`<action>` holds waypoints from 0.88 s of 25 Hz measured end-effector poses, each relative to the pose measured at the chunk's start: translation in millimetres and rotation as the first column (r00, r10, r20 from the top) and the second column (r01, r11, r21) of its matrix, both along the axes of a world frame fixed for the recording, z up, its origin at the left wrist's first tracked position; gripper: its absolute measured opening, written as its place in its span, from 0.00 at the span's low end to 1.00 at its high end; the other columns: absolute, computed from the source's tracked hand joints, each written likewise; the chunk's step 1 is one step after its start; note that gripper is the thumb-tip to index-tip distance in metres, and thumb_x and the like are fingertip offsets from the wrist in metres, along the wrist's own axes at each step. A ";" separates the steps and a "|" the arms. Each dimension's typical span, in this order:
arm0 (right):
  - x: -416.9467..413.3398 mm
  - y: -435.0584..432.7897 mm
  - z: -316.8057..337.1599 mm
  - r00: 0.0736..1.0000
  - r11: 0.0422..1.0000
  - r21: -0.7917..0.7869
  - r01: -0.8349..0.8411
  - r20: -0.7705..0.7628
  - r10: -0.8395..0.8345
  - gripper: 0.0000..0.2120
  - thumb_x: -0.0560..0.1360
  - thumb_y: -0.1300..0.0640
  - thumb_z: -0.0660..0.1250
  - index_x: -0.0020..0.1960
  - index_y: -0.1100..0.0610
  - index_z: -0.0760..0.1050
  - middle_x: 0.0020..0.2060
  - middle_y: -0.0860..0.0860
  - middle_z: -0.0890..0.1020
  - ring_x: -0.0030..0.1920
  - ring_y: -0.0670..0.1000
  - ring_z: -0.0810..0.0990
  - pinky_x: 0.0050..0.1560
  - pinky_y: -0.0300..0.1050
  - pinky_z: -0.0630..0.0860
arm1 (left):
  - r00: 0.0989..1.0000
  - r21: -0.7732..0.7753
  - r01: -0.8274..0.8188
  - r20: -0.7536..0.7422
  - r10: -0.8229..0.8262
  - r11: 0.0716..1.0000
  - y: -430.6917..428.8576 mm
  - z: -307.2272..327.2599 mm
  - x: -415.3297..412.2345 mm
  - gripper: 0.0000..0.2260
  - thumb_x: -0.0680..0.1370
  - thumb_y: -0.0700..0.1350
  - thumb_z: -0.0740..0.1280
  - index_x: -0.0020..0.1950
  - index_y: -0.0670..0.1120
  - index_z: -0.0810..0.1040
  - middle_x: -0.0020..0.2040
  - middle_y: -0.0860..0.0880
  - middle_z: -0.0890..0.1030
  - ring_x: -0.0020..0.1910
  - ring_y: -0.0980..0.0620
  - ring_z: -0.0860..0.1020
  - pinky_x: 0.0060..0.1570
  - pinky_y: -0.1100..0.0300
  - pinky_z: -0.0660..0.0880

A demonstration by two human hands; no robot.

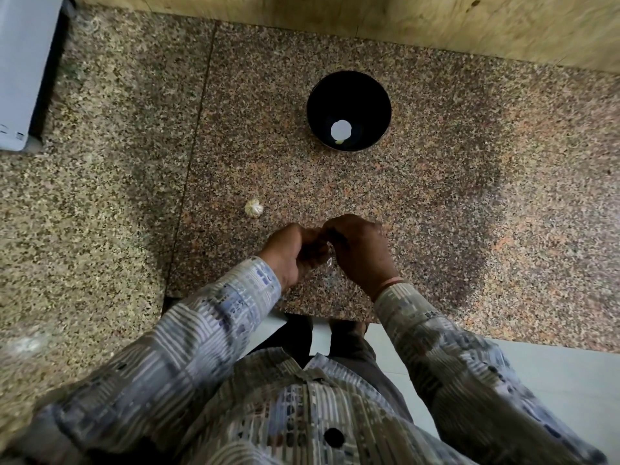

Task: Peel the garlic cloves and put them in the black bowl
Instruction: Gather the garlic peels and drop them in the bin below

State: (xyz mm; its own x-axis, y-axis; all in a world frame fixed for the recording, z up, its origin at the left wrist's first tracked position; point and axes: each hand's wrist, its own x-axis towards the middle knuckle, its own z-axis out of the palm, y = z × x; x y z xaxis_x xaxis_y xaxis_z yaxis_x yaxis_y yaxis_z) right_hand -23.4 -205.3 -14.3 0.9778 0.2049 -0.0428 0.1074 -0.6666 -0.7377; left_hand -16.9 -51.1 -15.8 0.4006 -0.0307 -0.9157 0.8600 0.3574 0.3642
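The black bowl (pixel 349 110) stands on the granite counter, far from me and slightly right of centre. A bright white spot and a small pale garlic clove (pixel 339 141) show at its bottom. A whole garlic bulb (pixel 253 207) lies on the counter, left of my hands. My left hand (pixel 288 251) and my right hand (pixel 360 253) are held together near the counter's front edge, fingers curled around a garlic piece that is mostly hidden between them. A thin scrap of garlic skin (pixel 329 262) shows between the hands.
The speckled granite counter (pixel 469 196) stretches to both sides, with a seam left of the bulb. A white appliance (pixel 23 68) stands at the far left. A wooden wall panel (pixel 369 18) runs along the back. Pale floor (pixel 553 380) lies below the counter edge.
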 end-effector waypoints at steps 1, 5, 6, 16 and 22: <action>-1.9 -0.2 -4.0 1.000 1.000 0.019 0.008 0.012 -0.008 0.06 0.78 0.64 0.70 0.50 0.55 0.84 0.44 0.50 0.85 0.42 0.46 0.81 0.45 0.41 0.79 | 1.000 -0.007 0.005 0.006 -0.005 1.000 0.7 -0.3 0.2 0.09 0.81 0.37 0.64 0.53 0.38 0.84 0.46 0.40 0.86 0.42 0.44 0.85 0.43 0.52 0.84; -4.1 7.6 -13.4 0.718 0.655 0.454 0.604 -0.667 -0.199 0.05 0.79 0.64 0.69 0.52 0.65 0.81 0.45 0.64 0.86 0.47 0.69 0.85 0.53 0.70 0.81 | 0.982 0.059 -0.041 0.188 0.029 0.997 -7.2 -1.2 -2.7 0.04 0.80 0.36 0.69 0.53 0.40 0.84 0.49 0.40 0.87 0.48 0.42 0.87 0.54 0.45 0.83; -4.1 5.7 -16.6 0.674 0.589 0.478 0.652 -0.721 -0.161 0.07 0.80 0.64 0.68 0.53 0.68 0.80 0.46 0.68 0.85 0.48 0.72 0.83 0.55 0.75 0.78 | 0.979 0.050 -0.055 0.201 0.044 0.997 -8.8 -1.1 -3.2 0.04 0.80 0.36 0.70 0.52 0.40 0.84 0.49 0.40 0.87 0.48 0.42 0.87 0.54 0.44 0.83; -14.8 1.6 -17.9 0.689 0.519 0.540 0.662 -0.712 -0.138 0.03 0.79 0.65 0.68 0.51 0.63 0.81 0.46 0.64 0.84 0.47 0.64 0.83 0.59 0.74 0.77 | 0.877 0.313 0.179 0.379 -0.295 0.933 -8.0 -4.4 -6.5 0.03 0.73 0.36 0.73 0.45 0.42 0.85 0.47 0.42 0.87 0.49 0.41 0.87 0.48 0.45 0.85; -11.5 1.2 -13.9 0.760 0.709 0.432 0.557 -0.610 -0.225 0.04 0.77 0.67 0.71 0.52 0.63 0.82 0.44 0.59 0.87 0.46 0.60 0.87 0.51 0.60 0.85 | 0.897 0.276 0.153 0.364 -0.251 0.949 -7.7 -4.4 -9.1 0.05 0.78 0.37 0.72 0.51 0.40 0.87 0.45 0.42 0.88 0.45 0.44 0.87 0.47 0.50 0.85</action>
